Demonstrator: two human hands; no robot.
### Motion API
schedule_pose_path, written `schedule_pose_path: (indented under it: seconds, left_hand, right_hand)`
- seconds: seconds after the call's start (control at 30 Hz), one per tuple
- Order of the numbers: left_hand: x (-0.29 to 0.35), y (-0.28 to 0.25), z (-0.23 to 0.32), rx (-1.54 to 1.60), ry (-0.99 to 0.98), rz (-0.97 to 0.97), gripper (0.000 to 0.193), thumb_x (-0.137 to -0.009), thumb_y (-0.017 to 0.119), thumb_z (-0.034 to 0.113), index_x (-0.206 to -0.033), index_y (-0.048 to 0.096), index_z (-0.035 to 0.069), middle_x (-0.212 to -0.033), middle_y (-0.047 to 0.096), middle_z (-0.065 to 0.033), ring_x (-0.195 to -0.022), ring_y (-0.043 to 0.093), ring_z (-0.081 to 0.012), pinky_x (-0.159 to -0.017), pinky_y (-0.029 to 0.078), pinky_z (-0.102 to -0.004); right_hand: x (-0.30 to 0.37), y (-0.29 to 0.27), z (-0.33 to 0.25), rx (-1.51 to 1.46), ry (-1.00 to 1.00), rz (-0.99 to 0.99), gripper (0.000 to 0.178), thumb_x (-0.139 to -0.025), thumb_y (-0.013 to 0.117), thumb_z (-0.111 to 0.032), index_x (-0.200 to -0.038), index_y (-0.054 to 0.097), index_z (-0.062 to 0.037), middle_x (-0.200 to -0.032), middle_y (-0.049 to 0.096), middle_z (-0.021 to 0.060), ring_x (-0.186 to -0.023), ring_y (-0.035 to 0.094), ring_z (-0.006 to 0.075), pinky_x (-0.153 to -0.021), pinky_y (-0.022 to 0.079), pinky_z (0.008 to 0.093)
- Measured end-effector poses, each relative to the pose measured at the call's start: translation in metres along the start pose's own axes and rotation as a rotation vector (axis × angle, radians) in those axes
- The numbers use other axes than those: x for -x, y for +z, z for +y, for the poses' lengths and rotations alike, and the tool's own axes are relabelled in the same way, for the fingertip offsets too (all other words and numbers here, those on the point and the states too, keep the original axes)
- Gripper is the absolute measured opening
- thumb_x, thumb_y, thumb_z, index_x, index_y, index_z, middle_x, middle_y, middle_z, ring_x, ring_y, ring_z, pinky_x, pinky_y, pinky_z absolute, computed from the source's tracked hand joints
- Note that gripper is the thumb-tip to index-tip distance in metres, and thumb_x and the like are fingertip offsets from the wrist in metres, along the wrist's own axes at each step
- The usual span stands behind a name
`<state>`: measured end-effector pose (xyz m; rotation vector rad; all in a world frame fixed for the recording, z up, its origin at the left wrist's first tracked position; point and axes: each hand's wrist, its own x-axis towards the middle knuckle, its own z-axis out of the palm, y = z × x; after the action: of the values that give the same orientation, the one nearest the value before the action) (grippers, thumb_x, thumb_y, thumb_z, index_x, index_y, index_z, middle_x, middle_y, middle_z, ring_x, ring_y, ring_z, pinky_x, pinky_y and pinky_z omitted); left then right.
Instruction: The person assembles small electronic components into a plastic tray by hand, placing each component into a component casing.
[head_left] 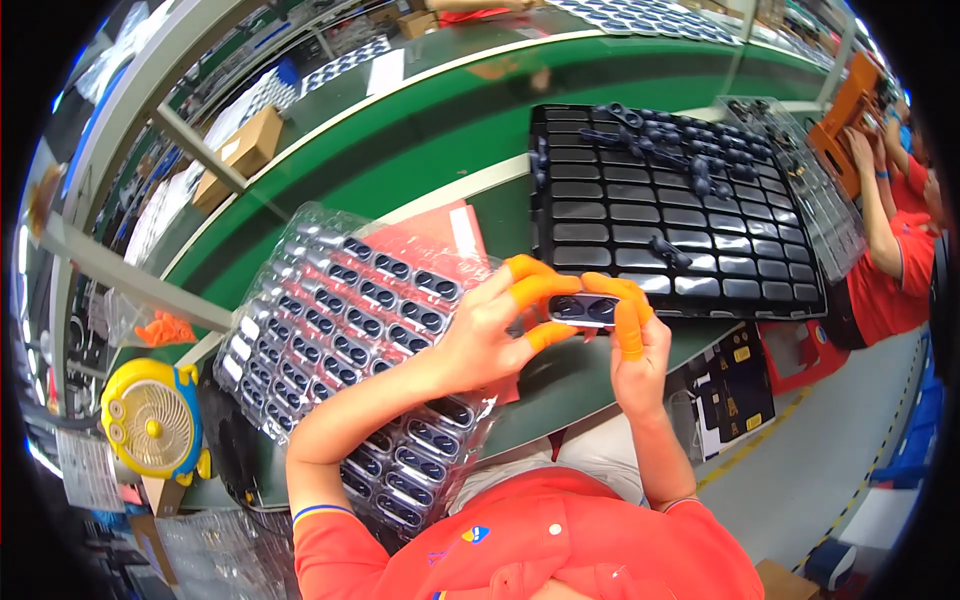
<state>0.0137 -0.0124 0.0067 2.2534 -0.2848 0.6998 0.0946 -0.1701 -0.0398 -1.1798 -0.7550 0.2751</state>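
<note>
Between my hands is a small oblong part (pixel 583 309) with a pale rim and two dark round wells. My left hand (pixel 495 325), wearing orange finger cots, pinches its left end. At its right end are the orange-covered fingers of my right hand (pixel 635 335), closed on it too. Left of my hands, a clear plastic tray (pixel 340 225) holds rows of similar oblong parts (pixel 350 350). Beyond my right hand lies a black compartment tray (pixel 580 232) with a heap of small dark-blue parts (pixel 690 150) at its far side.
A red sheet (pixel 440 235) lies partly beneath the clear tray. A yellow and blue fan (pixel 152 420) stands at the left. Behind the trays runs a green conveyor belt (pixel 400 135). At the far right a person in red (pixel 890 265) works beside an orange fixture (pixel 848 120).
</note>
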Motion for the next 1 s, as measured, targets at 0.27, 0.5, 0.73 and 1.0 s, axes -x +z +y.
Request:
schedule_pose_path:
  seconds: [0.27,0.5,0.73,1.0]
  left_hand:
    - [0.001,-0.09,-0.044,-0.21,-0.219,0.002,0.035,-0.068,0.073,0.008,-0.102,0.063,0.007,-0.086,0.056,-0.0061,-0.072,0.055,-0.0162,-0.064,0.047,-0.0273]
    - [0.081,-0.237,-0.084,-0.477,-0.844,0.017,0.034,-0.065,0.069,0.0,-0.099,0.065,0.006,-0.082,0.053,-0.0044,-0.06,0.045,-0.0117,-0.054,0.037,-0.0252]
    - [0.119,-0.239,-0.123,-0.585,-0.833,0.031,0.038,-0.064,0.065,-0.003,-0.101,0.065,0.007,-0.082,0.055,-0.0076,-0.057,0.047,-0.0128,-0.058,0.041,-0.0272]
    - [0.125,-0.224,-0.136,-0.765,-0.646,0.195,0.038,-0.065,0.058,-0.003,-0.1,0.065,0.007,-0.087,0.059,-0.0121,-0.062,0.054,-0.0183,-0.064,0.045,-0.0302]
  right_hand:
    - [-0.015,-0.006,-0.047,-0.044,-0.5,0.276,0.03,-0.087,0.052,-0.016,-0.112,0.05,0.0016,-0.109,0.052,0.0138,-0.099,0.053,0.0231,-0.081,0.045,0.0327]
    - [0.025,-0.024,-0.132,-0.995,-0.316,0.137,0.043,-0.084,0.056,-0.028,-0.111,0.048,0.0041,-0.12,0.045,0.016,-0.108,0.048,0.0291,-0.095,0.035,0.0458]
    - [0.057,-0.064,-0.142,-0.926,-0.512,0.19,0.039,-0.085,0.055,-0.026,-0.11,0.049,0.0029,-0.117,0.046,0.0147,-0.105,0.047,0.0278,-0.093,0.035,0.044]
    - [0.078,-0.075,-0.148,-0.879,-0.767,0.222,0.036,-0.085,0.054,-0.025,-0.109,0.049,0.0016,-0.113,0.047,0.0132,-0.101,0.047,0.0264,-0.091,0.036,0.0421]
